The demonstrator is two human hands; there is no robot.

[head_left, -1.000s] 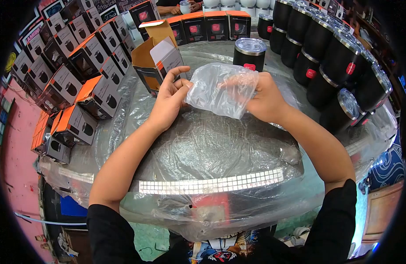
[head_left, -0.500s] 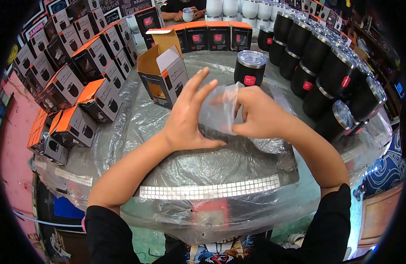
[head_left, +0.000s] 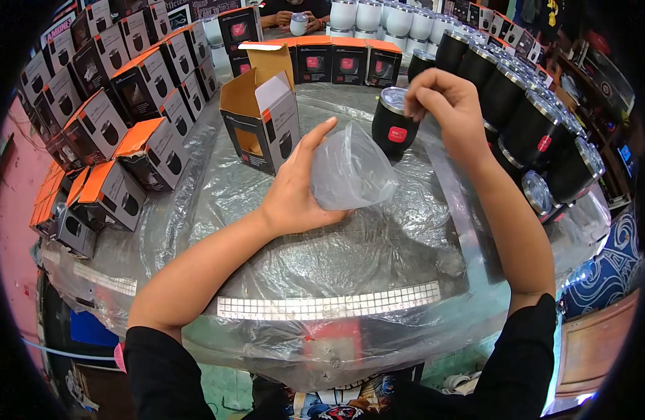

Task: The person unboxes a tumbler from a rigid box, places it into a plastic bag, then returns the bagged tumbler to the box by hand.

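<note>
- The bag (head_left: 350, 171) in the left hand (head_left: 294, 192) is thin clear plastic, crinkled and faintly cloudy.
- The tumbler (head_left: 394, 126) under the right hand (head_left: 452, 112) has a matt black body, a shiny metal rim and a glossy red label.
- The open box (head_left: 263, 126) is printed cardboard, brown and plain inside.
- The table (head_left: 322, 259) is covered in wrinkled, glossy plastic sheeting.

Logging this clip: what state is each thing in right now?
Plastic bag: held open by left hand.
Black tumbler: upright, lid on, right hand gripping its top.
Open box: upright, flaps open.
Boxes at left: closed, stacked.
Tumblers at right: upright, lidded.
</note>
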